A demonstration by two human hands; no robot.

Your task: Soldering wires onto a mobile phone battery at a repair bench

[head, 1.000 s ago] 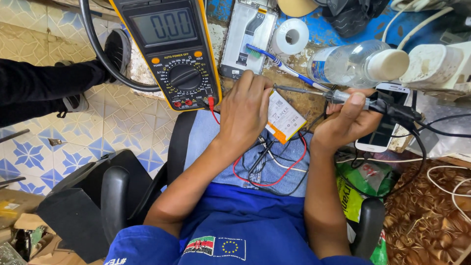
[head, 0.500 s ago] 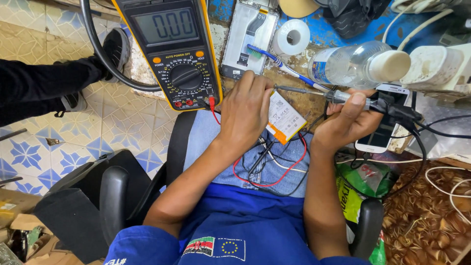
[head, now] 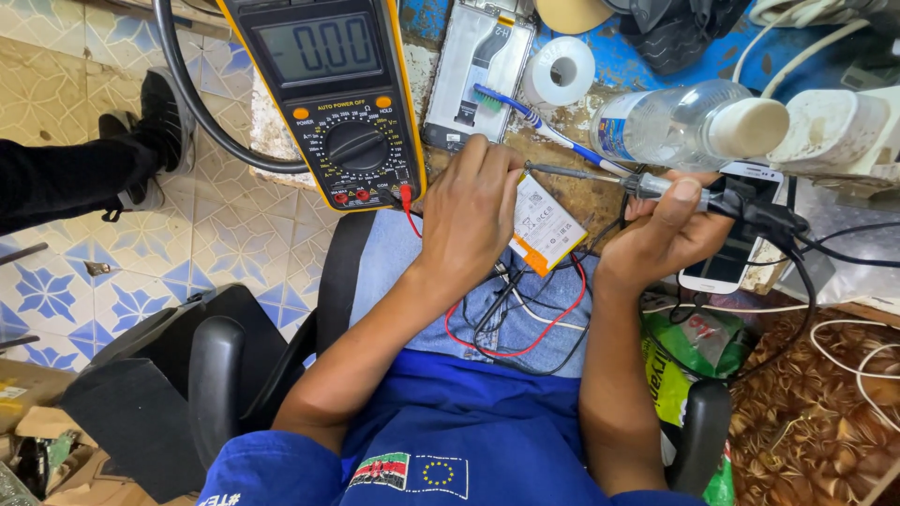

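Two hands work close together at the near edge of the desk (head: 600, 201). The left hand (head: 473, 220) lies on top of a flat white phone battery (head: 547, 225) and pins it down. Its fingers (head: 487, 169) are curled and pressed close side by side, with the tips near the top corner of the battery. The right hand (head: 667, 234) is closed around the dark handle of a soldering iron (head: 647, 185), thumb on top. The iron lies almost flat, and its long thin tip (head: 553, 171) points to the left, right at the left fingertips and the top edge of the battery. So the battery sits to the left of the right hand and a little lower, and the tip nearly meets it there; I cannot tell if it touches. The battery is tilted, with its long side running from upper left down to lower right, and an orange strip shows at its lower corner. The left hand is the nearer one, since it is already on the battery. Red and black wires (head: 525, 328) loop down over the lap. A yellow meter (head: 328, 94) stands to the left, and a clear bottle (head: 675, 122) lies just behind the iron. A blue toothbrush (head: 534, 117) lies between them.
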